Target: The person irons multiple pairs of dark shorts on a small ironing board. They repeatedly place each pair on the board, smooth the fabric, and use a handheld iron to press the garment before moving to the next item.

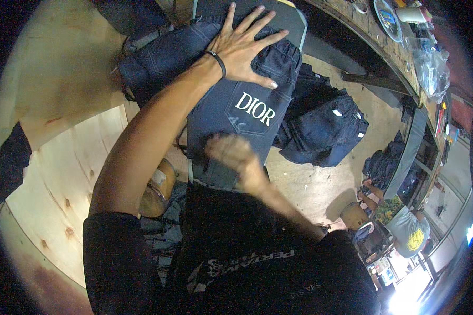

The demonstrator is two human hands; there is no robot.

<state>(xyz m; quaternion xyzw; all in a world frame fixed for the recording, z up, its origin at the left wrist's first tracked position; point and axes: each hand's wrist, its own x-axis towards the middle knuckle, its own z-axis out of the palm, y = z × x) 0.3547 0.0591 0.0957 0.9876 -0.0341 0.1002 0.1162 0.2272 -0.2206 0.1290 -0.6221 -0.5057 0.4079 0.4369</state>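
A dark denim garment [205,121] with an elastic waist and a back pocket lies over a dark board [294,18] in front of me. White printed lettering and a chalk-like mark show on the pocket. My left hand [242,47] presses flat on the cloth near the waistband, fingers spread wide, a black band around its wrist. Nearer to me, below the pocket, my right hand [234,152] is over the lower part of the garment. Motion smears its fingers, so whether they hold anything is hidden.
More dark garments [326,126] lie in a heap on the right. A wooden bench [373,42] at the upper right carries a plate, a thread cone and clear plastic bags. Lower right, another person [407,228] sits near a bright light. A round wooden stool [160,189] stands to my left.
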